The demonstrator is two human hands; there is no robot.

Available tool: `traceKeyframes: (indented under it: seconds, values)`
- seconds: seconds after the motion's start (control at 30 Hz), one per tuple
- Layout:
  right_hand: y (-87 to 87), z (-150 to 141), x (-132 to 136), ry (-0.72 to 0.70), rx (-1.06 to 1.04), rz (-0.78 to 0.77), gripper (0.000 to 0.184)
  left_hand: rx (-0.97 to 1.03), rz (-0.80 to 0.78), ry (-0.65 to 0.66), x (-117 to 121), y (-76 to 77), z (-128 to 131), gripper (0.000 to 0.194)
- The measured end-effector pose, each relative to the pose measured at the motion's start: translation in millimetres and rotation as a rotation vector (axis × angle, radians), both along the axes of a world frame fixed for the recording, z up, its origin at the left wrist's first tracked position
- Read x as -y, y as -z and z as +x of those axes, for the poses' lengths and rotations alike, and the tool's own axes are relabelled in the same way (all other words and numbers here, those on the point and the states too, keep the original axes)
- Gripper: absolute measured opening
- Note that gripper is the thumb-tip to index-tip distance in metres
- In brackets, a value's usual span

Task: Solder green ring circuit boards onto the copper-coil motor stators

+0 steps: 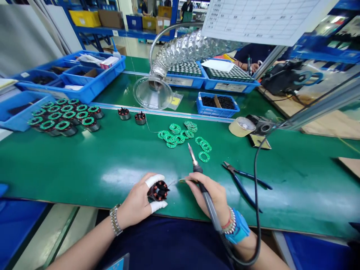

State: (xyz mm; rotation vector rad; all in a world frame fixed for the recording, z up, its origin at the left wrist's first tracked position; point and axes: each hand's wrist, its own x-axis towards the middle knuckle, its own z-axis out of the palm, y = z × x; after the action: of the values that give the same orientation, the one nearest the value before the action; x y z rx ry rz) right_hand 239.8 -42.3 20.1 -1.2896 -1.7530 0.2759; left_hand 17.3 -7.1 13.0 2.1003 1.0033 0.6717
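One stator (159, 191) | round, dark-rimmed | copper-coloured coils (155, 194) ringed inside

- Coil ring (159, 190): near side partly covered by left hand (143, 197).
- Soldering iron (210, 210): part of grip hidden behind right hand (209, 193).
- Thin piece (184, 180) at right fingertips: too small to tell what — partly covered too.
- Paper sheet (261, 20): cut by top edge; print unreadable.
- Co-worker's hand (254, 68): small, partly hidden; head behind the sheet.
- Tray label (180, 81): writing too small.
- Badge (118, 263): cut by bottom edge.
- Left bin (28, 117): runs off left edge — contents unclear.
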Motion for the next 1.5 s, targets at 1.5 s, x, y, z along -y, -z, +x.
traceKeyframes:
  seconds: [1.5]
  values:
    - [-22.5, -55.2, -21.7, -0.293, 0.022, -0.299, 0.052, -0.172, 0.16, -0.074, 3.4, 15.5, -4.5, 0.055]
